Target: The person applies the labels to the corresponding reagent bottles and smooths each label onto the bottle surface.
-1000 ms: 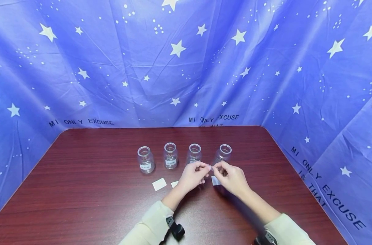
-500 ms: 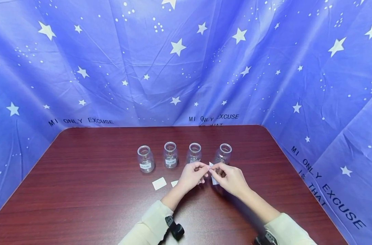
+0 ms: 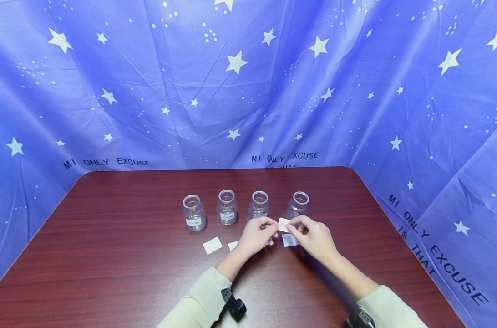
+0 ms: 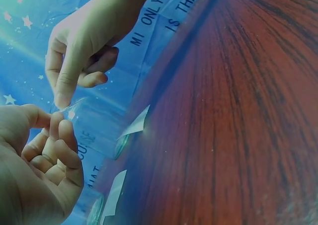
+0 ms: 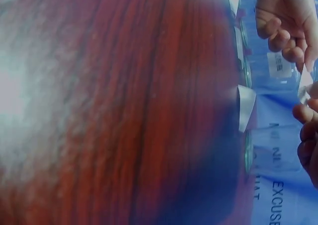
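A small white label (image 3: 284, 224) with faint print is held up between both hands in the head view. My left hand (image 3: 257, 236) pinches its left edge with thumb and forefinger. On the other side, my right hand (image 3: 315, 238) pinches the label's right part, and the same label (image 5: 304, 84) shows tilted in the right wrist view. Just behind the hands stands a clear glass jar (image 3: 296, 210), its lower part partly hidden by the right hand. Another glass jar (image 3: 259, 206) is behind the left hand, with a label partly visible on it.
Further left stand two open glass jars, one jar (image 3: 194, 212) at the end and one jar (image 3: 227, 207) beside it, both labelled. White paper pieces lie in front of the jars: a left piece (image 3: 212, 245), a partly covered piece (image 3: 233, 246) and a right piece (image 3: 290, 240).
The label has turned from nearly edge-on to face the head camera, so its print shows. My right hand has shifted slightly right; the left hand has stayed about where it was.
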A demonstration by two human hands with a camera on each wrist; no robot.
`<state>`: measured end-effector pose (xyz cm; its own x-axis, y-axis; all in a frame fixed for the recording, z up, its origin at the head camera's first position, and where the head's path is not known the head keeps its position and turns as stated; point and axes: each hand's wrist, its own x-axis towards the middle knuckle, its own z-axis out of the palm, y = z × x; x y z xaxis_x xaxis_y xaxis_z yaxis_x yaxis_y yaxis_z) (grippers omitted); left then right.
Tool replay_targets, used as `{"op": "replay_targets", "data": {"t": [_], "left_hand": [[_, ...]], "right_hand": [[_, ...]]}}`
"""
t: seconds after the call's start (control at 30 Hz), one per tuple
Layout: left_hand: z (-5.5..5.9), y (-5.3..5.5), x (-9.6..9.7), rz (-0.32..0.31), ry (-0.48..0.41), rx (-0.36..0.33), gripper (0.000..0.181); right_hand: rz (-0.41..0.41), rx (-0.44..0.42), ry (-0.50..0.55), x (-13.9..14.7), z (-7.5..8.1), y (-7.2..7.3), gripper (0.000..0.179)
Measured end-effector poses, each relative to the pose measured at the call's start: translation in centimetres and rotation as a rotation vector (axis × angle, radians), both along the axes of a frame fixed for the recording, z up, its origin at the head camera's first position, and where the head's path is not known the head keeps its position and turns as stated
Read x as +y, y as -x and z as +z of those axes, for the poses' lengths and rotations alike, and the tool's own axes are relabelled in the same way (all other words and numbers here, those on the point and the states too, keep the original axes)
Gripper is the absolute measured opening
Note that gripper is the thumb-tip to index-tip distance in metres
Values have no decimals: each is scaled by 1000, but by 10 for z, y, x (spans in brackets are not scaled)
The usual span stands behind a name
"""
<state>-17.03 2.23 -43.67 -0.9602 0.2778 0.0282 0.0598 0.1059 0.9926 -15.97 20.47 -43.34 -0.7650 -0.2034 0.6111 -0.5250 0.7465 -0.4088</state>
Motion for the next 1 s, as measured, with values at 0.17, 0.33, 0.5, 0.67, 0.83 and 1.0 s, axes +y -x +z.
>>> {"op": "replay_targets", "data": {"t": [0.17, 0.33, 0.5, 0.67, 0.83, 1.0], "left_hand": [[0, 0, 3, 5, -34, 6, 19], [-2, 2, 6, 12, -36, 32, 20], [-3, 4, 9, 28, 52, 62, 17], [0, 5, 15, 53, 226, 133, 14], [4, 7, 23, 106, 471, 252, 11], [4, 10, 32, 122, 606, 311, 10]], "right_hand": [[-26, -176, 126, 7, -1, 2, 8], [14, -344, 239, 11, 2, 3, 7], [-34, -476, 311, 10, 14, -3, 8], [-56, -516, 306, 15, 14, -4, 9], [-51, -488, 303, 27, 5, 1, 12], [-42, -431, 294, 35, 0, 5, 10]]}}
